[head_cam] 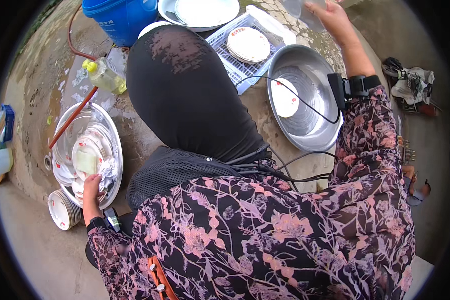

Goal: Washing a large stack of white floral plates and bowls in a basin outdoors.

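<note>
My left hand (92, 187) is at the near rim of a wide metal basin (118, 142) at the left, beside a crumpled white cloth (108, 168); whether its fingers grip anything is unclear. Stacked floral plates (75, 153) lie in that basin, with a pale green sponge (86, 162) on top. At the upper right, my right hand (322, 13) is raised with its fingers on a translucent plastic container (311, 18), partly cut off by the picture's edge. Below it stands a grey metal basin (307, 108) with one floral plate (284, 98) inside.
A blue plastic crate (240, 87) holds a stack of plates (248, 44). A dish soap bottle (107, 77), a red-brown hose (73, 118), a blue bucket (122, 22) and a white basin (225, 7) stand around. More bowls (60, 210) are stacked at the left. A person (420, 193) is at the far right.
</note>
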`<state>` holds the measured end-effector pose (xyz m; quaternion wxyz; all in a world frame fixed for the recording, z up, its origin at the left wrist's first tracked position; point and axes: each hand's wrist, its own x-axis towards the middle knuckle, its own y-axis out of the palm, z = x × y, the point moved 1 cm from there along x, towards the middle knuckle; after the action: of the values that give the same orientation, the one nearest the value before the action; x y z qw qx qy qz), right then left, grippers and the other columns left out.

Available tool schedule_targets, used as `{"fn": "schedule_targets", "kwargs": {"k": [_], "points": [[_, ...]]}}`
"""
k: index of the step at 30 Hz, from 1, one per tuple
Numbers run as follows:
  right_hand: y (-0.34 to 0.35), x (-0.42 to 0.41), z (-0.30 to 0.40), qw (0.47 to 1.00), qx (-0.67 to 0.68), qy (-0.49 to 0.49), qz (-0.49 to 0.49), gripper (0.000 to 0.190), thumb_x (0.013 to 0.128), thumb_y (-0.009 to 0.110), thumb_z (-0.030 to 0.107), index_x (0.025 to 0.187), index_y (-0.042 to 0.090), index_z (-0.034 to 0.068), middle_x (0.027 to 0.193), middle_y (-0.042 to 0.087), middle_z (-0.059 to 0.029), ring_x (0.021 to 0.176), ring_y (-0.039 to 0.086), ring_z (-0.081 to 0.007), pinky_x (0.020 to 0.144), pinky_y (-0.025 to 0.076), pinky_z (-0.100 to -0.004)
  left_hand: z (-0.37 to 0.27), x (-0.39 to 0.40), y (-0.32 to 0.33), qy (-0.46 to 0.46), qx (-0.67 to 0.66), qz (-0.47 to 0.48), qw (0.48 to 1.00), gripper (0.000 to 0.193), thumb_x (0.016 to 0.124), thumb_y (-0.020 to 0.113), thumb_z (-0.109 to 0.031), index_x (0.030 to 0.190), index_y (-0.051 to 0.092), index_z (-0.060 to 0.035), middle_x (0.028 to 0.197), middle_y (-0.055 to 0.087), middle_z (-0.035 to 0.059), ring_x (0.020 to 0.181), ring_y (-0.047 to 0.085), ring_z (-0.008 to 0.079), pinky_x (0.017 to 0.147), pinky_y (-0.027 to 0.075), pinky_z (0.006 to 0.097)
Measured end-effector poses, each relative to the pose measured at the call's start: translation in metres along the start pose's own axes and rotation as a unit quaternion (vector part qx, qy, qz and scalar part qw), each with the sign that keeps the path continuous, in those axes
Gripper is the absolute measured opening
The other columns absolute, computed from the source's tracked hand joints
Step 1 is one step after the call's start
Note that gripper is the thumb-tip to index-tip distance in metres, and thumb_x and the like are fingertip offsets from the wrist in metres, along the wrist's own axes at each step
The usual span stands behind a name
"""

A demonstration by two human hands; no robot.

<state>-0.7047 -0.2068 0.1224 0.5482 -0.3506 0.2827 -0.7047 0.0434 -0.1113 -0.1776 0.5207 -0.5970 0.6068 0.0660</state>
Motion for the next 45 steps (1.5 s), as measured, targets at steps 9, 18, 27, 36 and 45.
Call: {"fn": "schedule_targets", "kwargs": {"k": [9, 18, 27, 36, 45], "points": [[0.058, -0.208, -0.161, 0.948, -0.232, 0.213, 0.049, 0.026, 0.078, 0.065, 0.023, 0.089, 0.064, 0.0, 0.078, 0.062, -0.0216, 0.076, 0.06, -0.0365, 0.072, 0.046, -0.0416, -0.009, -0.003, -0.001, -0.003, 0.012, 0.019, 1.0, 0.038, 0.08, 0.059, -0.031, 0.11, 0.058, -0.0068, 0.1, 0.057, 0.0056, 0.092, 0.054, 0.0215, 0.059, 0.051, 0.0388], [0.159, -0.261, -0.231, 0.922, -0.227, 0.286, 0.133, 0.024, 0.08, 0.059, 0.02, 0.096, 0.065, 0.003, 0.095, 0.062, -0.0222, 0.092, 0.059, -0.0366, 0.083, 0.046, -0.0435, 0.005, -0.027, -0.005, -0.035, -0.003, -0.018, 0.999, 0.031, 0.079, 0.059, -0.028, 0.103, 0.059, -0.0092, 0.09, 0.055, 0.0014, 0.086, 0.048, 0.0175, 0.067, 0.044, 0.0403], [0.199, -0.258, -0.243, 0.934, -0.195, 0.277, 0.115, 0.02, 0.083, 0.053, 0.018, 0.091, 0.065, 0.004, 0.091, 0.062, -0.0226, 0.09, 0.06, -0.0382, 0.081, 0.046, -0.0444, -0.007, -0.036, 0.007, -0.048, -0.019, -0.026, 0.998, 0.039, 0.081, 0.057, -0.029, 0.113, 0.056, -0.0067, 0.107, 0.058, 0.0056, 0.099, 0.052, 0.0221, 0.075, 0.045, 0.0408], [0.218, -0.27, -0.255, 0.946, -0.146, 0.274, 0.091, 0.019, 0.08, 0.052, 0.012, 0.089, 0.062, 0.0, 0.09, 0.062, -0.0245, 0.089, 0.059, -0.0399, 0.08, 0.045, -0.0449, -0.023, -0.048, 0.022, -0.078, 0.007, -0.027, 0.997, 0.039, 0.082, 0.057, -0.029, 0.114, 0.056, -0.0072, 0.108, 0.058, 0.0054, 0.099, 0.052, 0.0221, 0.074, 0.046, 0.0398], [0.217, -0.255, -0.257, 0.912, -0.193, 0.278, 0.232, 0.025, 0.075, 0.059, 0.011, 0.097, 0.061, 0.001, 0.102, 0.06, -0.0221, 0.098, 0.057, -0.0351, 0.085, 0.045, -0.0413, -0.009, -0.044, 0.02, -0.06, 0.024, -0.018, 0.998, 0.037, 0.082, 0.058, -0.028, 0.112, 0.058, -0.0066, 0.11, 0.059, 0.0074, 0.096, 0.054, 0.0224, 0.073, 0.046, 0.0398]]}}
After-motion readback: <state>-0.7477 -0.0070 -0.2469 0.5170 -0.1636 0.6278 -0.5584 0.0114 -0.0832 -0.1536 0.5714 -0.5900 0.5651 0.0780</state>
